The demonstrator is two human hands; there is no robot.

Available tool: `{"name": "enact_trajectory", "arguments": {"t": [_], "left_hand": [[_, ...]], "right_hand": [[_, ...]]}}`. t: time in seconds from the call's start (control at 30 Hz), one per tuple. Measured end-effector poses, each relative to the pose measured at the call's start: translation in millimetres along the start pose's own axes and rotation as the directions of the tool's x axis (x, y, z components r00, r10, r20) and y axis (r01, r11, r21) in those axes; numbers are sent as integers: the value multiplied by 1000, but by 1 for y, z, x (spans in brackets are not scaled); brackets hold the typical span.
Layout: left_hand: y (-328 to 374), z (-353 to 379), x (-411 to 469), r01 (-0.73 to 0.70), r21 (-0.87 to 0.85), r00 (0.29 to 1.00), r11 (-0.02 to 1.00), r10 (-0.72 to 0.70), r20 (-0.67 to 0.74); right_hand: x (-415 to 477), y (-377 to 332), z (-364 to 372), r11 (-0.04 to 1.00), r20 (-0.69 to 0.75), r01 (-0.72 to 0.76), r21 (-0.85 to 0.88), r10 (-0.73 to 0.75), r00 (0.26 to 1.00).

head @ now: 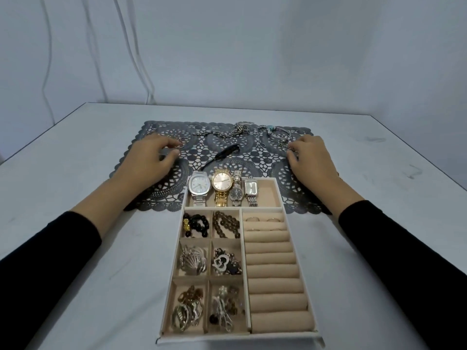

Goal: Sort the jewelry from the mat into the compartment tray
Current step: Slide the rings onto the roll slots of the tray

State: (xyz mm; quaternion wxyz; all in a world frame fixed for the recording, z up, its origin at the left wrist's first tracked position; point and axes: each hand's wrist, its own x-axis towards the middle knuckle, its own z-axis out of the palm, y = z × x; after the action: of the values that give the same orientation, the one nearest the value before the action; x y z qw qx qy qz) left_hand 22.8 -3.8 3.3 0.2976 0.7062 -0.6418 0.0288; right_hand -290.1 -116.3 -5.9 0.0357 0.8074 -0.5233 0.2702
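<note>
Your left hand [151, 154], fingers curled, at small rings [181, 144] on mat [252, 157]; right hand [309, 154] curled at bracelets [278, 132]. Whether either pinches anything: cannot tell. Between them, chains [227, 133]. Rings likely belong in tray [240, 337] roll slots, two already seated.

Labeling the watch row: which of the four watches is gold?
The gold watch, second from the left: round pale dial, gold case and band. The other three are silver.

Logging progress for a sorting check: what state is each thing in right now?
Beige compartment tray: lidless, partly filled.
Four metal wristwatches: side by side in tray's far compartment.
Silver chains: unsorted, on grey lace mat.
Left hand: fingers curled beside small silver rings, grip unclear.
Right hand: fingers curled, grip unclear.
</note>
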Motion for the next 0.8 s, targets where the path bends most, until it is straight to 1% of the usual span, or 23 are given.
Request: {"name": "enact_trajectory", "arguments": {"t": [0.1,0.23,0.43,0.67,0.8], "left_hand": [[-10,7,13,19,57,999,998,-21,27],[-17,11,28,33,68,999,997,-35,32],[-16,16,48,-5,70,997,998,-1,83],[-19,16,52,-59,44,993,997,55,103],[-12,16,51,-104,40,988,994,99,121]], "right_hand": [[11,2,7,998,24,-40,-45,41,999],[18,3,11,998,40,-40,-47,42,998],[24,6,13,999,31,-36,36,35,999],[28,10,17,986,39,-67,155,62,997],[27,8,17,981,34,-45,187,39,999]]}}
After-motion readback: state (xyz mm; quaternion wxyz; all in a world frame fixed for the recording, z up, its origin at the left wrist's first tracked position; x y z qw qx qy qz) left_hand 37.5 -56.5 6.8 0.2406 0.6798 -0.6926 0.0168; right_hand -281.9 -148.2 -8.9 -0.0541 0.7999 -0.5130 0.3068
